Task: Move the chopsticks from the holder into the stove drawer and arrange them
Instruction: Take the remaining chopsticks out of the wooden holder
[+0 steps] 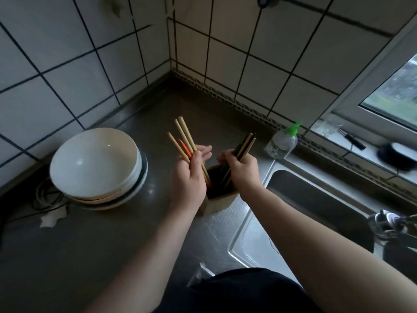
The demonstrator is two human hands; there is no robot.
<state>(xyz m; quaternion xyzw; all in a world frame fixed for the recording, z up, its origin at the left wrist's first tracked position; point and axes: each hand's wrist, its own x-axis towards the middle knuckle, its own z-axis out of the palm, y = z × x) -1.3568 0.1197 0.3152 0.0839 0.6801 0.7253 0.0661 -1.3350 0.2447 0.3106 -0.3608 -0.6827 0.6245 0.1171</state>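
A square wooden holder stands on the steel counter between my two hands. My left hand grips a bundle of light bamboo chopsticks with one orange stick among them; their ends point up and away, and one stick still reaches down toward the holder's mouth. My right hand grips a few dark and brown chopsticks whose lower ends still sit inside the holder. The stove drawer is not in view.
A stack of white bowls sits left of the holder, with a cable and a crumpled paper near it. A soap bottle with a green pump stands at the back right. The sink and a tap lie to the right.
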